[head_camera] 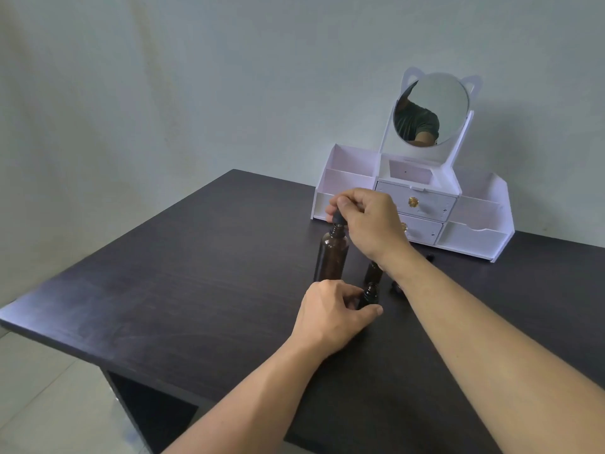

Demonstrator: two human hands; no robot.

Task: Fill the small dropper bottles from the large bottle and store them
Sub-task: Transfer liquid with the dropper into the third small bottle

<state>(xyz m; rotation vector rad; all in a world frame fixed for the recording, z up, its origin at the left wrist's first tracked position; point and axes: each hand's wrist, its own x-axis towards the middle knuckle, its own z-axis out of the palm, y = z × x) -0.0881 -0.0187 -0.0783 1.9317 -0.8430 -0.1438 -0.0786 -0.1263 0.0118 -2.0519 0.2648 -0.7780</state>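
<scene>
The dark wood-grain surface (203, 290) fills the lower and middle part of the frame, its far corner reaching toward the centre top. On its upper right stands a white organiser (474, 231) with open side compartments, two small drawers with gold knobs, and a round mirror (432, 109) with cat ears rising above it.

Just left of centre frame the large brown bottle (331, 257) stands upright on the surface, in front of the organiser's left end. The right hand (370, 221) comes in from the lower right and hovers over the bottle's neck; its grip is closed, thumb and fingertips pinching a black dropper cap (339, 220) that sits right at the mouth of the large bottle. Whether the cap is seated on the neck or just above it cannot be told.

Below it, the left hand (330, 312) rests on the surface at centre frame, its grip closed around a small dropper bottle (369, 294), thumb on the near side and fingers curled round the left; only the bottle's open neck and shoulder show. A second small dropper bottle (373, 271) stands just behind it, partly hidden by the right forearm. A small dark item (396, 286) lies by the forearm's edge, too hidden to identify.
</scene>
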